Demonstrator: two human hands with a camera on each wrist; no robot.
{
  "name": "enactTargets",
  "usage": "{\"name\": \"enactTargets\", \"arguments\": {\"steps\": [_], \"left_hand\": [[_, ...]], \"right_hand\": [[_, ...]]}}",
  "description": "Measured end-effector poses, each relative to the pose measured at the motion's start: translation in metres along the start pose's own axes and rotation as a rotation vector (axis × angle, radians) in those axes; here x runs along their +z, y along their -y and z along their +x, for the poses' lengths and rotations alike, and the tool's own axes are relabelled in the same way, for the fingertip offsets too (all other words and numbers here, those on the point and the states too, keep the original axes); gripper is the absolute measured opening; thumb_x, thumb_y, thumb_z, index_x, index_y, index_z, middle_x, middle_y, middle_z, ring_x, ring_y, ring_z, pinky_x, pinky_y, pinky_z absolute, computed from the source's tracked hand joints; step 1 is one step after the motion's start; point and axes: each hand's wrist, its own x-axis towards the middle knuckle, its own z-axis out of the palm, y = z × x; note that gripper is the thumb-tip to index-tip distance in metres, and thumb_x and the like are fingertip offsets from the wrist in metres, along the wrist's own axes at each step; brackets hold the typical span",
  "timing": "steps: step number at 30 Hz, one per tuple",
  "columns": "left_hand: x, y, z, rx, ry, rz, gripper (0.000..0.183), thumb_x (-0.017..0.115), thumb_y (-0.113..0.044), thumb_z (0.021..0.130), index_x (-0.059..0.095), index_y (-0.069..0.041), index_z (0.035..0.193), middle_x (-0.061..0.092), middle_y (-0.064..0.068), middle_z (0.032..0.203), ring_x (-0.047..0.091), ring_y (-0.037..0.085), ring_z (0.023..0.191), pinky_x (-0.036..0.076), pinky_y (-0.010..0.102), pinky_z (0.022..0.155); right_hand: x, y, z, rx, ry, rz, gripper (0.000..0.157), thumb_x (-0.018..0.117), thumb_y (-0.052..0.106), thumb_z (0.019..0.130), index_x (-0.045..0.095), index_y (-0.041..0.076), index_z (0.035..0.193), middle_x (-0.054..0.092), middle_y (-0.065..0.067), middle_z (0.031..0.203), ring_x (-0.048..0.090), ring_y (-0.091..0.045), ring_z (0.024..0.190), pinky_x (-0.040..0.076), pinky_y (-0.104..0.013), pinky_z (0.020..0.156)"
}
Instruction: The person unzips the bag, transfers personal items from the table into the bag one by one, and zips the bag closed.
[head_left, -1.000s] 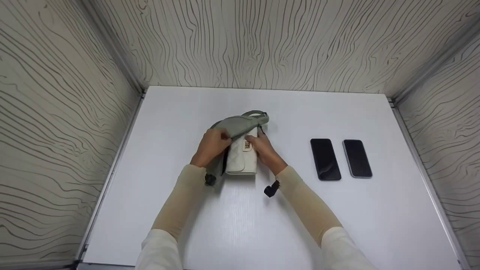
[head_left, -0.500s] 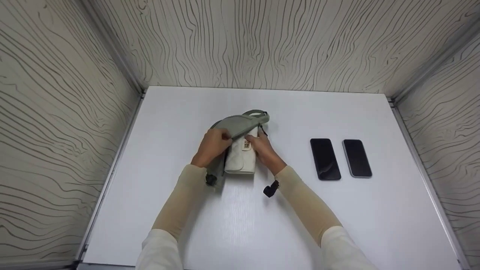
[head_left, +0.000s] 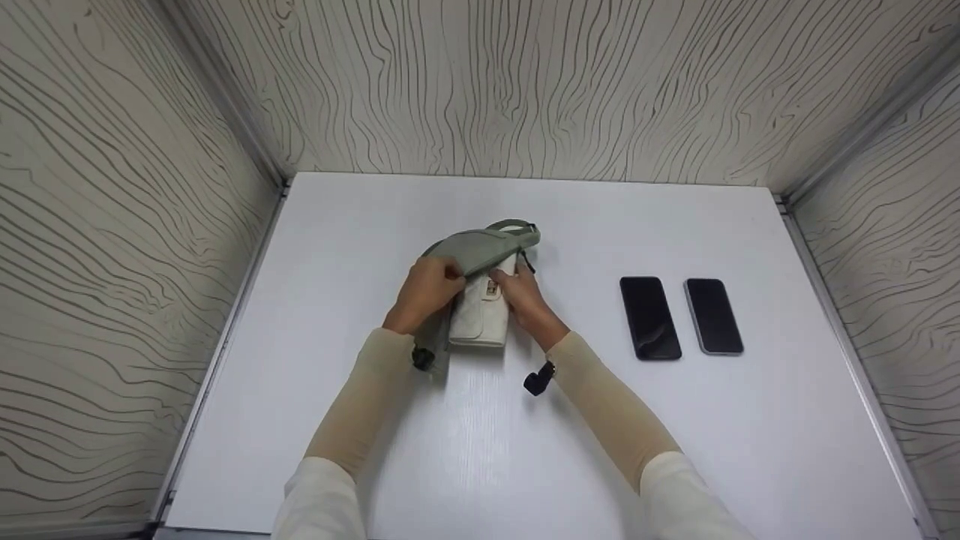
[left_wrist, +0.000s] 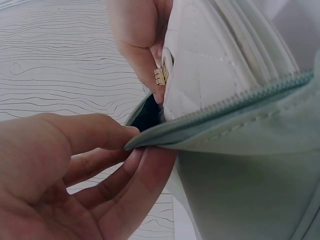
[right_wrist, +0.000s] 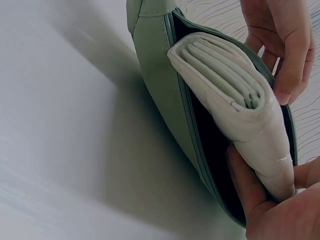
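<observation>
1. Because your left hand [head_left: 426,289] pinched only the rim of the green bag [head_left: 472,251] between thumb and fingertips, that soft rim was judged liable to slip free and let the mouth sag inward.
2. Your right hand [head_left: 527,296] was clamped on the white wallet [right_wrist: 272,132], which sat tilted in the bag's mouth with much of it outside. A loosened grip could have let it slide.
3. The zip teeth [left_wrist: 240,102] ran close along the wallet's quilted face; sideways pressure there could, in this assessment, have scuffed the cover.
4. The gold clasp [left_wrist: 160,76] projected beside your right hand, near the rim, making a snag a possible fault.
5. The bag appeared to rest on the tabletop [head_left: 480,450]; a hard tug could have tipped it. The nearer phone [head_left: 650,319] and the outer phone [head_left: 713,316] lay well apart, at little risk.
</observation>
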Motion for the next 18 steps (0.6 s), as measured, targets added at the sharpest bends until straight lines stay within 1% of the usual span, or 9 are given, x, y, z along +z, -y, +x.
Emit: {"name": "enactTargets", "arguments": {"steps": [3,9,12,18], "left_hand": [[-0.0005,-0.0001,0.0000,-0.001,-0.004,-0.004,0.010,0.068,-0.011,0.098,0.076,-0.005,0.098,0.072,0.008,0.091,0.060,0.017,0.077,0.048,0.029,0.067],[-0.0009,-0.0013,-0.0005,-0.009,-0.003,-0.011,0.009,0.068,-0.011,0.098,0.075,-0.005,0.097,0.072,0.008,0.093,0.061,0.018,0.079,0.050,0.030,0.067],[-0.0010,-0.0021,-0.0011,-0.009,-0.007,-0.008,0.009,0.068,-0.011,0.098,0.075,-0.005,0.097,0.072,0.008,0.093,0.062,0.018,0.079,0.050,0.030,0.068],[-0.0006,-0.0028,-0.0011,0.000,-0.013,-0.005,0.008,0.069,-0.010,0.097,0.075,-0.005,0.097,0.074,0.009,0.093,0.064,0.019,0.080,0.053,0.032,0.070]], "right_hand": [[0.0002,-0.0003,0.0007,0.009,-0.023,-0.016,0.068,0.056,0.022,0.105,0.030,0.001,0.164,0.066,-0.022,0.137,0.071,-0.020,0.107,0.057,-0.029,0.089],[0.0012,-0.0010,0.0020,0.005,-0.060,-0.001,0.059,0.059,0.024,0.105,0.043,0.002,0.157,0.073,-0.014,0.120,0.071,-0.012,0.091,0.057,-0.024,0.079],[0.0026,-0.0005,0.0013,-0.004,-0.066,0.020,0.057,0.060,0.023,0.104,0.045,0.001,0.155,0.074,-0.013,0.116,0.071,-0.011,0.087,0.058,-0.024,0.076],[0.0044,-0.0003,0.0025,-0.002,-0.076,0.002,0.059,0.058,0.023,0.105,0.043,0.002,0.158,0.071,-0.014,0.123,0.070,-0.011,0.093,0.055,-0.023,0.078]]}}
